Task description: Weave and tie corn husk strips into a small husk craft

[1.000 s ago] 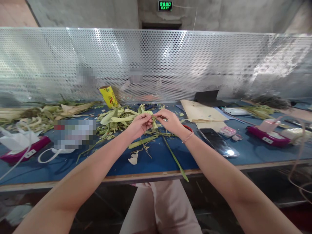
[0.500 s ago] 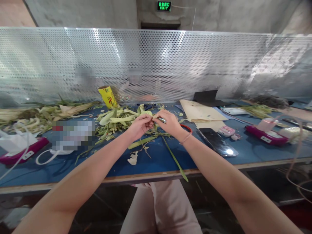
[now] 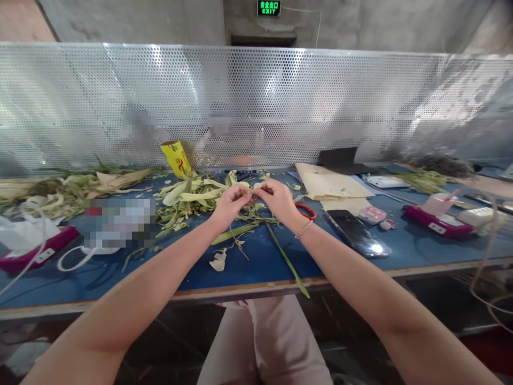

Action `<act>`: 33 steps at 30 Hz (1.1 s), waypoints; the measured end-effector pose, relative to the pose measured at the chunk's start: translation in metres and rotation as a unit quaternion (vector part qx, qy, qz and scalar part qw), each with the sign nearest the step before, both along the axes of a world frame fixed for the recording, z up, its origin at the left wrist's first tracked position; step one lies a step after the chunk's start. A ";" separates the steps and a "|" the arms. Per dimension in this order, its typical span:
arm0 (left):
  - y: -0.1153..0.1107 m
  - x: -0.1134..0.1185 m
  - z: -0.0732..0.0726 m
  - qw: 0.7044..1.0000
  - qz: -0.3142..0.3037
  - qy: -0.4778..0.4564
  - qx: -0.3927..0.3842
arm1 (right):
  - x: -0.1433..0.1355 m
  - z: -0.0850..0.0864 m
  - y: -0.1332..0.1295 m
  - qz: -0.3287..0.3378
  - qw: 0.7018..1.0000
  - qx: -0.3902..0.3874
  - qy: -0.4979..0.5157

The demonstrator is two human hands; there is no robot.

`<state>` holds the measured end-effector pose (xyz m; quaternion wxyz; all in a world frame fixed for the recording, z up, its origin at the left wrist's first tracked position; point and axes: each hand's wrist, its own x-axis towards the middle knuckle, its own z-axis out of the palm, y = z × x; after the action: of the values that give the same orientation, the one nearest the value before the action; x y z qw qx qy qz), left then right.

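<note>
My left hand (image 3: 232,204) and my right hand (image 3: 277,199) meet over the middle of the blue table. Both pinch, fingertips nearly touching, at a thin greenish piece of corn husk (image 3: 254,191) mostly covered by the fingers. Just behind and to the left lies a heap of pale green corn husks (image 3: 192,195). Under the hands are a loose husk strip (image 3: 234,233), a long green blade (image 3: 287,259) reaching the table's front edge, and a pale torn scrap (image 3: 218,260). Beside my right wrist, a red loop (image 3: 308,210) like a scissor handle shows partly.
A yellow can (image 3: 176,159) stands before the perforated metal screen (image 3: 256,101). To the right are brown paper (image 3: 331,183), a black phone (image 3: 356,232), a pink case (image 3: 372,215) and a purple power strip (image 3: 438,222). Another purple power strip (image 3: 56,246) and more husks (image 3: 80,187) lie left.
My right hand has turned slightly, and the small shiny item seen by its fingers no longer shows. Both hands stay together at nearly the same spot.
</note>
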<state>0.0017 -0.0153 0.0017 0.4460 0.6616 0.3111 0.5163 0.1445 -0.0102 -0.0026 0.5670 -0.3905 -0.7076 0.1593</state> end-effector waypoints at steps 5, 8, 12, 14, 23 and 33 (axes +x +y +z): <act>0.000 0.000 -0.003 0.977 0.109 0.107 0.147 | -0.003 0.003 -0.002 0.065 0.986 -0.124 0.091; -0.001 0.000 -0.004 0.967 0.129 0.115 0.188 | -0.006 0.005 -0.008 0.113 0.962 -0.178 0.173; -0.002 -0.001 -0.003 0.952 0.146 0.147 0.226 | -0.008 0.008 -0.013 0.144 0.935 -0.213 0.245; 0.000 -0.002 -0.003 0.943 0.154 0.163 0.244 | -0.007 0.007 -0.012 0.135 0.933 -0.216 0.252; -0.004 0.000 -0.001 0.952 0.159 0.144 0.218 | -0.005 0.002 -0.004 0.092 0.967 -0.148 0.185; -0.003 0.002 0.004 0.980 0.174 0.068 0.070 | -0.001 0.004 -0.004 0.053 0.993 -0.047 0.097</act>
<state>0.0034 -0.0183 0.0057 0.2799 0.6603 0.4146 0.5601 0.1437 -0.0140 0.0012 0.6049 -0.3616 -0.6605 0.2589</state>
